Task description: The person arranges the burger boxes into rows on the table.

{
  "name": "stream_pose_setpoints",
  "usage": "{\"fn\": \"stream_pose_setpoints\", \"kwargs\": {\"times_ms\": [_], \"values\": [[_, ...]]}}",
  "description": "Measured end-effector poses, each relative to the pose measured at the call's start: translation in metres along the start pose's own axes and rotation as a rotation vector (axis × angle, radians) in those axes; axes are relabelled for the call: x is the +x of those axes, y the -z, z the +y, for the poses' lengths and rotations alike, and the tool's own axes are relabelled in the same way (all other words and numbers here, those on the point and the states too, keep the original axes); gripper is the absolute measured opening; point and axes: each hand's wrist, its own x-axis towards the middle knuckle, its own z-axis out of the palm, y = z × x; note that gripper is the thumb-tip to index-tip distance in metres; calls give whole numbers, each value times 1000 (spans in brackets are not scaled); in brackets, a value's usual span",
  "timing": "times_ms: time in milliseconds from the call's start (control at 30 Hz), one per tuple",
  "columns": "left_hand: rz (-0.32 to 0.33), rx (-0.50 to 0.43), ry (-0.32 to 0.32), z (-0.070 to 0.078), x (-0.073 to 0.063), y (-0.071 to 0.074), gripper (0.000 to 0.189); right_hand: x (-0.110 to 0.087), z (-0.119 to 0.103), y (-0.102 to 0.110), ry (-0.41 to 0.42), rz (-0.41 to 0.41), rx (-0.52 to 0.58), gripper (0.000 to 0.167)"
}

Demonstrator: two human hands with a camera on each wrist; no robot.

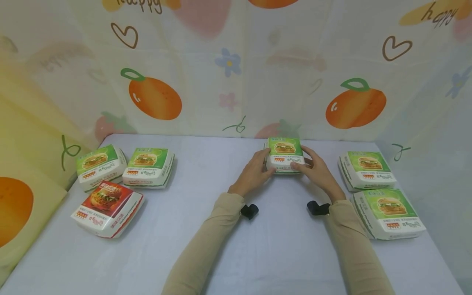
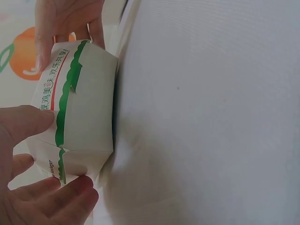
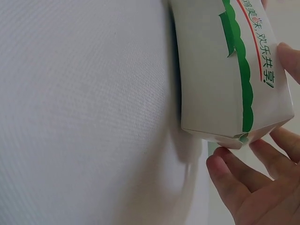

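Note:
A green-and-white burger box sits at the back of the white table, between both hands. My left hand holds its left end, thumb on the printed front and fingertips against the side. At the other end, my right hand grips the box with its thumb near the front edge and its fingers along the right side. The lid is closed, with a green tab showing on the front. The box's underside is close to the white cloth.
To the left lie two green burger boxes, with a red one in front of them. Two more green boxes stand at the right edge. A printed curtain hangs behind the table.

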Motion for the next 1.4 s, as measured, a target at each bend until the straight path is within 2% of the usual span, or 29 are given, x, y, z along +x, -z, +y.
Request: {"fn": "stream_pose_setpoints", "kwargs": {"times_ms": [500,800,1067,1400], "values": [[5,17,6,2,-3,3,67,-1,0,5,-18,4,-14,92],[23,40,7,7,-5,6,67,-13,-3,14,-10,10,-54,90],[48,44,-38,17,-8,10,66,-27,-8,27,71,29,-93,82],[52,50,-92,34,-8,12,65,-42,-13,46,45,54,-187,82]]}}
